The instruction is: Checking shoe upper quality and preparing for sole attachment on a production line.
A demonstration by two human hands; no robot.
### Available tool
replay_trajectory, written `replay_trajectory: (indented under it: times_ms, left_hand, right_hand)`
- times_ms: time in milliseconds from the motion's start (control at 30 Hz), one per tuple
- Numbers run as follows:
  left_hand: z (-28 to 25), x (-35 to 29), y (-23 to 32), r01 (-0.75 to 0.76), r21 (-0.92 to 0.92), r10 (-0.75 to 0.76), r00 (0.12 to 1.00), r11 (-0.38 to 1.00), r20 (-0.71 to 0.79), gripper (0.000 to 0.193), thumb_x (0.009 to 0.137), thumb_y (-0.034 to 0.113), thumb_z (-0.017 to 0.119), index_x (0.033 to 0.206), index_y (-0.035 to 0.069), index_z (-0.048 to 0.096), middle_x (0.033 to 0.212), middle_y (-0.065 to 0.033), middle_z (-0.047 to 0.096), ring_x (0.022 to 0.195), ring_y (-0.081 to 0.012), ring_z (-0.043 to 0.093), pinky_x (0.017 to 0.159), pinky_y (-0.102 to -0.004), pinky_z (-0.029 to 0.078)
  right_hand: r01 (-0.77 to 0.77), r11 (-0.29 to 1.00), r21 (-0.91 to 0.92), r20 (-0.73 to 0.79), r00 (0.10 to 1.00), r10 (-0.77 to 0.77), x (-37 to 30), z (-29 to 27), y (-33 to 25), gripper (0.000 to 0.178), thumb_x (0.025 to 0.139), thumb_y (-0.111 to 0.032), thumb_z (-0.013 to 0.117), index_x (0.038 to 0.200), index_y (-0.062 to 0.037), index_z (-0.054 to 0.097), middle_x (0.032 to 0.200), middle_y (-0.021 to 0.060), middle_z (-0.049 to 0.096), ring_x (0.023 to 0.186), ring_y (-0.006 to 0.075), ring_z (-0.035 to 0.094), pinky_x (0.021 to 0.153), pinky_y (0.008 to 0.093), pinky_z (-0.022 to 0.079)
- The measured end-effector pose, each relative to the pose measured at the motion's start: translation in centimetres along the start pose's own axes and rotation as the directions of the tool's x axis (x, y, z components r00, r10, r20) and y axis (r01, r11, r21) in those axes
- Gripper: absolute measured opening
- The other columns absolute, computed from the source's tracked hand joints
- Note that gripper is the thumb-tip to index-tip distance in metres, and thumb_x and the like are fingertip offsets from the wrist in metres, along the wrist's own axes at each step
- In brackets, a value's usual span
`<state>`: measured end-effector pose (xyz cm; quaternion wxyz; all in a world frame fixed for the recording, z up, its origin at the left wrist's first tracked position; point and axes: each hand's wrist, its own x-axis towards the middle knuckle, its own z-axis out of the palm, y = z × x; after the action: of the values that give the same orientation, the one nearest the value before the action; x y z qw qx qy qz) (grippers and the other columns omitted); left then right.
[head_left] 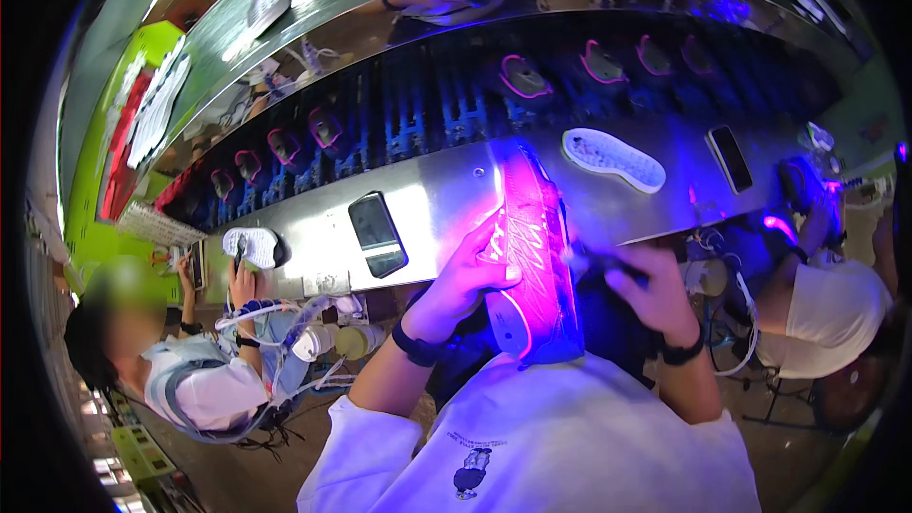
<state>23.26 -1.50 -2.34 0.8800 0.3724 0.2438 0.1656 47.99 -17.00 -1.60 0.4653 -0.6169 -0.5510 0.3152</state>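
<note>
Right at the centre of the frame, the left hand [465, 271] has its grip wrapped round a shoe sole [532, 266] that glows pink under violet light, fingers pressed on the sole's left edge. The sole stands tilted, its toe end up against the metal surface [437, 199] and its heel end down near the person's white shirt [570, 446]. The right hand [651, 290] sits just right of the sole, closed on a dark, thin tool [594, 258] whose tip touches the sole's right edge; it may be a brush, though blur hides the tip. Both wrists wear black bands.

On the surface, a dark phone [377, 233] lies left of the sole, a white sole [613, 159] lies to the upper right, and a second dark phone [731, 158] lies farther right. Behind them, a row of pink-rimmed soles [522, 76] runs across the upper frame among blue racks.

At lower left, another person in a pale shirt presses a white sole [252, 245] with one hand. At the right edge, a third person in white bends toward the surface, partly cut off by the rim.
</note>
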Motion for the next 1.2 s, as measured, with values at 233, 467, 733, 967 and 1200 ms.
replay_trajectory:
  times_ms: [233, 467, 733, 967, 1200]
  left_hand:
    - [0.8, 1.1, 0.7, -0.029, -0.050, 0.028, 1.000, 0.998, -0.012, 0.086, 0.080, 0.015, 0.070, 0.155, 0.002, 0.029, 0.137, -0.0130, 0.056, 0.122, -0.0244, 0.060, 0.107, -0.0398, 0.048]
    - [-1.2, 1.8, 4.9, -0.319, 0.377, 0.352, 0.936, 0.870, -0.020, 0.113, 0.070, 0.009, 0.090, 0.160, 0.003, 0.021, 0.145, -0.0115, 0.051, 0.132, -0.0211, 0.051, 0.113, -0.0389, 0.041]
    - [-13.2, 11.4, 9.0, 0.016, 0.835, 0.396, 0.875, 0.550, -0.277, 0.098, 0.075, 0.031, 0.086, 0.153, 0.000, 0.037, 0.127, -0.0149, 0.066, 0.115, -0.0237, 0.065, 0.104, -0.0364, 0.049]
    - [-20.7, 22.8, 17.0, 0.540, 0.807, 0.312, 0.744, 0.240, -0.591, 0.056, 0.082, 0.052, 0.074, 0.095, -0.003, 0.072, 0.084, -0.0144, 0.074, 0.062, -0.0210, 0.072, 0.052, -0.0315, 0.061]
    - [-27.0, 29.0, 13.5, 0.578, 0.772, 0.442, 0.784, -0.264, -0.436, 0.059, 0.083, 0.048, 0.072, 0.121, 0.003, 0.067, 0.113, -0.0200, 0.072, 0.099, -0.0303, 0.072, 0.083, -0.0423, 0.059]
  right_hand:
    - [-0.124, 0.991, -0.048, -0.234, 0.966, 0.110, 2.8, 2.6, 0.4, 0.036, 0.088, -0.004, 0.072, 0.123, -0.0006, 0.068, 0.095, 0.0131, 0.072, 0.082, 0.0191, 0.069, 0.077, 0.0311, 0.053]
    - [-0.176, 0.984, -0.034, 0.190, 0.965, 0.179, -1.4, 1.4, 2.2, 0.041, 0.085, 0.002, 0.071, 0.126, 0.0005, 0.066, 0.100, 0.0135, 0.072, 0.088, 0.0192, 0.069, 0.083, 0.0305, 0.052]
    - [-0.517, 0.815, 0.263, -0.040, 0.838, 0.545, -1.3, -0.2, 9.8, 0.053, 0.096, 0.002, 0.057, 0.148, -0.0032, 0.047, 0.112, 0.0090, 0.067, 0.070, 0.0102, 0.060, 0.056, 0.0228, 0.049]
    - [-0.458, 0.799, 0.389, -0.160, 0.821, 0.548, 3.2, 0.2, 13.1, 0.048, 0.100, -0.006, 0.055, 0.147, -0.0033, 0.046, 0.109, 0.0091, 0.067, 0.060, 0.0073, 0.057, 0.046, 0.0213, 0.044]
    - [-0.417, 0.778, 0.471, -0.163, 0.825, 0.541, 4.0, 1.1, 14.6, 0.045, 0.099, 0.001, 0.056, 0.144, -0.0021, 0.050, 0.096, 0.0033, 0.065, 0.058, 0.0052, 0.052, 0.050, 0.0211, 0.044]
